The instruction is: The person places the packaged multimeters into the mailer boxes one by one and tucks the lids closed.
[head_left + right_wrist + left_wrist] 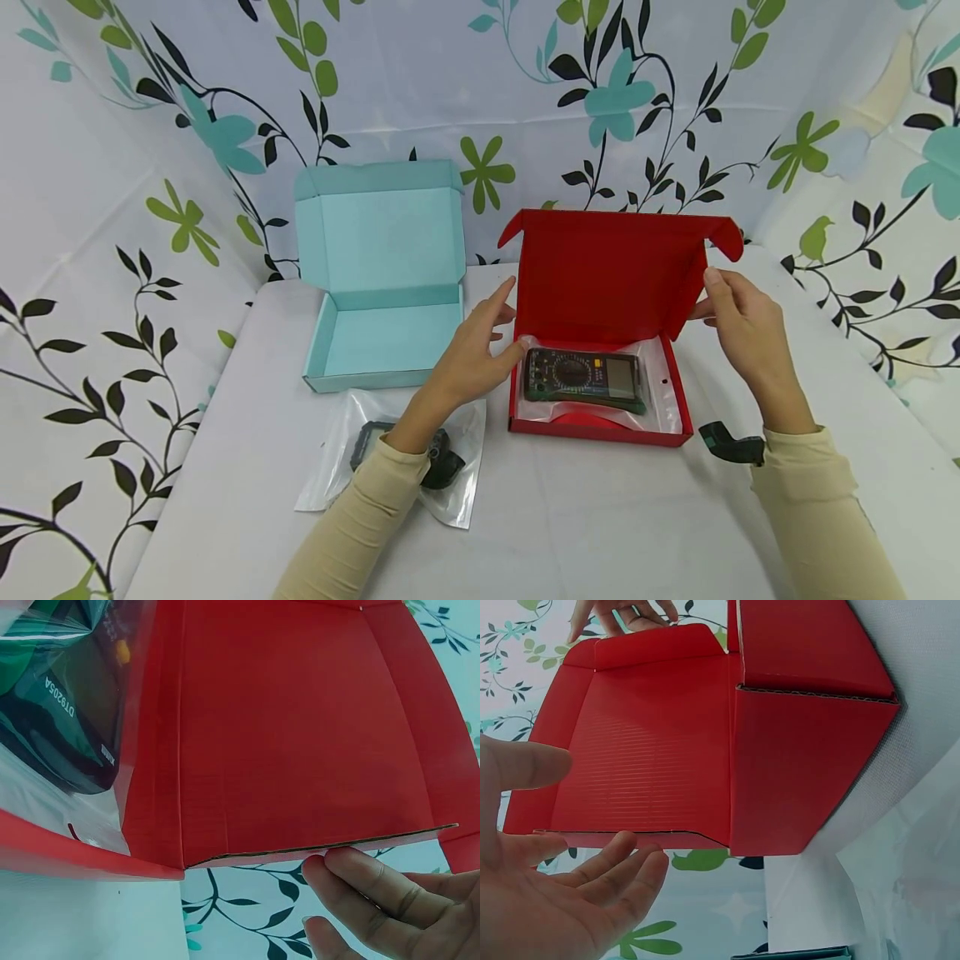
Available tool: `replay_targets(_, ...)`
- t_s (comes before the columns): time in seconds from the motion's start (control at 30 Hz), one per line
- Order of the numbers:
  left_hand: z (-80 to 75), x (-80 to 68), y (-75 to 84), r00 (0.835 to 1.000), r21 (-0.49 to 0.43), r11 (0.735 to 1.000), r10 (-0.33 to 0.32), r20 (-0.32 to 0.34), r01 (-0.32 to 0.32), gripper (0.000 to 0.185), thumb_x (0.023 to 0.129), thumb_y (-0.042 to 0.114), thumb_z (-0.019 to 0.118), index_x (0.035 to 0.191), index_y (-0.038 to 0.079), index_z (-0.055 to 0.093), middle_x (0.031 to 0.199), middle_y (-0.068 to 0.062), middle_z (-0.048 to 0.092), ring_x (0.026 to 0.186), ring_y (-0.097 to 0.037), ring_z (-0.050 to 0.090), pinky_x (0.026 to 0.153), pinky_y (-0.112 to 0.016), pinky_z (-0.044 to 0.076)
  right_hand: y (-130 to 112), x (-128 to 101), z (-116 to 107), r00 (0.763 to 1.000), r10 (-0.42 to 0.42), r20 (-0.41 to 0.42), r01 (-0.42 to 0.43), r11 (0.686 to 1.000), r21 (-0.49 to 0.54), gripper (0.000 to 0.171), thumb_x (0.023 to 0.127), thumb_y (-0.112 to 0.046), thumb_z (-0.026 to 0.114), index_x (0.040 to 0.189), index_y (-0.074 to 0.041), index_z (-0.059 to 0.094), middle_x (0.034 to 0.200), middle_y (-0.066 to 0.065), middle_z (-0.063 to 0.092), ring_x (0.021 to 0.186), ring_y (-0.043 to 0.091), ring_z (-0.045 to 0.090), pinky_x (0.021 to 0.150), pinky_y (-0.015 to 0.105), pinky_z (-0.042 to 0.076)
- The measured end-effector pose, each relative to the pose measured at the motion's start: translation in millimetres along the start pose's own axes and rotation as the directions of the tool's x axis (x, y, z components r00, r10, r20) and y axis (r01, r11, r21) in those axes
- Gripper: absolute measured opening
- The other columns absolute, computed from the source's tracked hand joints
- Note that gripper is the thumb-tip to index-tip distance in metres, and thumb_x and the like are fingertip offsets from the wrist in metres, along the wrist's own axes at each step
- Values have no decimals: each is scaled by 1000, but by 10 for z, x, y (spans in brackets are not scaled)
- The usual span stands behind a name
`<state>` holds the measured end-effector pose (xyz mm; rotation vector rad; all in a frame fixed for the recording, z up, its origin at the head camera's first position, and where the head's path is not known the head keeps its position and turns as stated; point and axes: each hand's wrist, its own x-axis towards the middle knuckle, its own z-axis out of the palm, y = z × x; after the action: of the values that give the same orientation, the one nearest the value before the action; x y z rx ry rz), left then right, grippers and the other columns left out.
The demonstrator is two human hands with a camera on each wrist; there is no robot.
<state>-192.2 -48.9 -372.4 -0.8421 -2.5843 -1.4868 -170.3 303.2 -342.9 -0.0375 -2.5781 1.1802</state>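
Note:
A red cardboard box point(600, 432) stands on the table with its lid point(600, 275) raised. Inside it lies a black-and-green multimeter point(581, 379) in a clear plastic bag point(660, 392); "DT9205A" can be read on it in the right wrist view. My left hand point(472, 354) is at the box's left side, thumb and fingers spread beside the lid's left flap point(637, 838). At the lid's right side, my right hand point(746, 333) has its fingertips point(352, 862) against the outside of the right flap, fingers extended.
Left of the red box, a light blue box point(382, 379) stands with its lid up. In front of it, partly under my left forearm, lies a clear bag point(465, 492) with a dark device point(367, 442) inside. A patterned cloth point(420, 75) hangs behind the table.

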Motion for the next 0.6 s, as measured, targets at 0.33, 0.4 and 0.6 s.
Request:
replay_targets(0.33,-5,-20,27,1000,45,999,9,-17,-8,75,100,27,59,166,19,26,126,-15,61,128,-27,54,101,-55,48,4,7,-31,1000,19,5,-19,1000,-3,63,111,-48,34,153,-3,47,105,25,71,103,39,66,74,15,48)
replay_targets(0.4,-4,-24,37,1000,47,999,5,-21,-4,74,100,29,59,166,18,27,125,-14,61,127,-26,55,99,-54,50,4,7,-34,1000,19,7,-19,1000,0,63,111,-48,34,152,-3,48,105,25,71,103,39,66,74,15,48)
replay_targets(0.6,-3,-32,55,1000,46,999,4,-18,-3,73,100,29,58,165,13,29,122,-16,63,123,-28,57,97,-55,52,6,20,-36,999,21,25,-22,1000,22,61,111,-49,36,149,-4,52,113,24,71,99,32,68,90,51,56)
